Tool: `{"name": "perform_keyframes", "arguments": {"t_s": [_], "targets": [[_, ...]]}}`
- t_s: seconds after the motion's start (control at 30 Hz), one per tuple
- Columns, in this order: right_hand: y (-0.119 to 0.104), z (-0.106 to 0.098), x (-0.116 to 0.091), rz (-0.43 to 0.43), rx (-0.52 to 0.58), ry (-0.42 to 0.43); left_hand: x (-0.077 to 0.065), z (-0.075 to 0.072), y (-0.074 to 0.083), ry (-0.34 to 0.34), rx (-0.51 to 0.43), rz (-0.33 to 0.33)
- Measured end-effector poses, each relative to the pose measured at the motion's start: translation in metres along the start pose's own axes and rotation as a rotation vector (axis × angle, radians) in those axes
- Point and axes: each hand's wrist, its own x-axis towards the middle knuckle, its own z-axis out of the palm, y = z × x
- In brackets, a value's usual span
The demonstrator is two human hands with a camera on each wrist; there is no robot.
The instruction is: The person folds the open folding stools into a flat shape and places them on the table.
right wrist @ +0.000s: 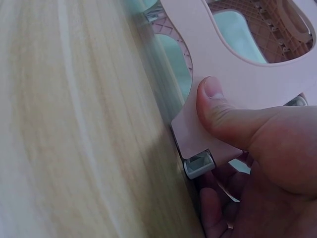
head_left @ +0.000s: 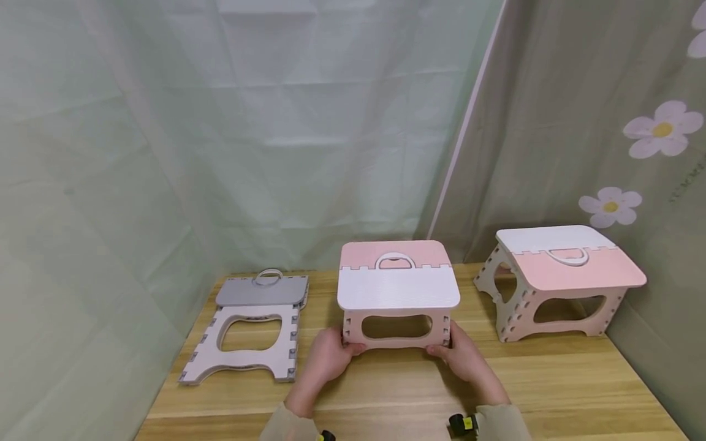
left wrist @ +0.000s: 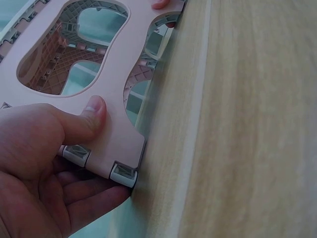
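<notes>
A pink and white folding step stool [head_left: 398, 288] stands unfolded at the middle of the table, its handle loop lying on the top. My left hand [head_left: 330, 355] grips the lower left corner of its front leg panel; in the left wrist view the thumb [left wrist: 93, 116] presses the panel's face while the other fingers curl behind the hinged edge. On the opposite side my right hand [head_left: 463, 352] holds the lower right corner likewise, its thumb [right wrist: 215, 101] on the pink panel [right wrist: 237, 69] in the right wrist view. The panel's foot is right at the wooden surface.
To the left a grey and white folding stool [head_left: 250, 331] lies folded flat. Another pink and white stool [head_left: 568, 275] stands unfolded at the right, turned at an angle. Pale green curtain [head_left: 309, 122] hangs behind the wooden table [head_left: 380, 398], and a flowered curtain [head_left: 551, 135] closes the right side.
</notes>
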Motion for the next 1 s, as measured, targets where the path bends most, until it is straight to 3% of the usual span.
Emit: {"name": "perform_keyframes", "arguments": {"t_s": [0.23, 1.0], "targets": [[0.001, 0.000, -0.007, 0.000, 0.009, 0.013, -0.005, 0.003, 0.002, 0.003, 0.008, -0.004], [-0.004, 0.001, 0.004, -0.030, -0.010, 0.031, 0.002, 0.000, 0.002, -0.003, -0.008, -0.018]]}}
